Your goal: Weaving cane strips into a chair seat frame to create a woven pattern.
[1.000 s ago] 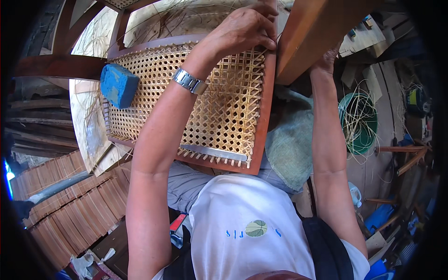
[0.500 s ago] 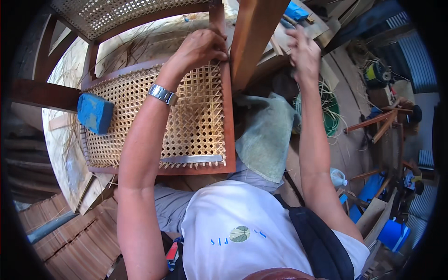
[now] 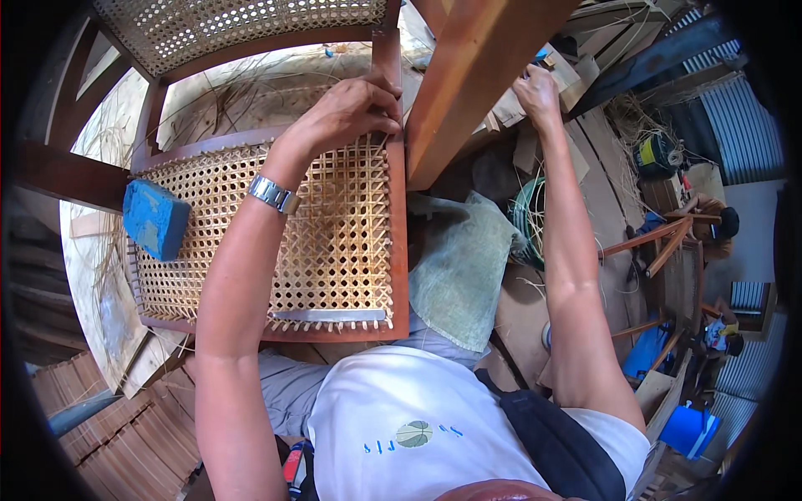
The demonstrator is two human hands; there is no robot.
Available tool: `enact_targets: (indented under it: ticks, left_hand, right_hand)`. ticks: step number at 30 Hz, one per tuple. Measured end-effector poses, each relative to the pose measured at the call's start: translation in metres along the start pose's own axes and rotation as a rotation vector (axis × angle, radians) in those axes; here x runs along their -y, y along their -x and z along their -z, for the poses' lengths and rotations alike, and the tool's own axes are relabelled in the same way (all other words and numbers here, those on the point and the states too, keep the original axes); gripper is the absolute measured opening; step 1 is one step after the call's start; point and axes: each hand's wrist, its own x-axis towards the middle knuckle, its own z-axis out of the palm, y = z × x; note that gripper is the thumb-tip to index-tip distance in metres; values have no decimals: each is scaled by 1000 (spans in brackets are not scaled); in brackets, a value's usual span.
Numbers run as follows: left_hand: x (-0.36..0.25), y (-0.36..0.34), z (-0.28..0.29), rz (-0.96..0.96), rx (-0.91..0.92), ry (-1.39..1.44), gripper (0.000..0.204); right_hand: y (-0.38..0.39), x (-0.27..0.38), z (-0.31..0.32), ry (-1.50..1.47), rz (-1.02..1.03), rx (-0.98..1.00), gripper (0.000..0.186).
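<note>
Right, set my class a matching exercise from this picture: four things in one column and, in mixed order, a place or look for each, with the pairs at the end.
Column one
1. Blue block
2. Flat metal strip
3. Wristwatch
4. Left hand

Column two
A. Along the near edge of the woven cane panel
B. Silver, with a linked band
C. At the panel's far right corner
D. At the panel's left side

Pairs: 1-D, 2-A, 3-B, 4-C

Bright light on the cane seat (image 3: pixel 334 250) and white T-shirt (image 3: pixel 384 401), left-hand planks (image 3: pixel 42 301) deep in shadow, fisheye corners black!
</note>
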Motion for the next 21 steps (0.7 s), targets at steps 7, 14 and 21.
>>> enact_targets:
  ticks: [7,14,21]
  left_hand:
    - [9,7,-6,-37,-38,62,25]
    - [23,2,-17,-120,-117,124,26]
    - [30,2,-15,-142,-87,164,24]
  right_hand:
    - [5,33,-34,117,25,239,39]
    - [-40,-65,-33,203,244,87,45]
    - [-18,-22,-57,-485,71,328,48]
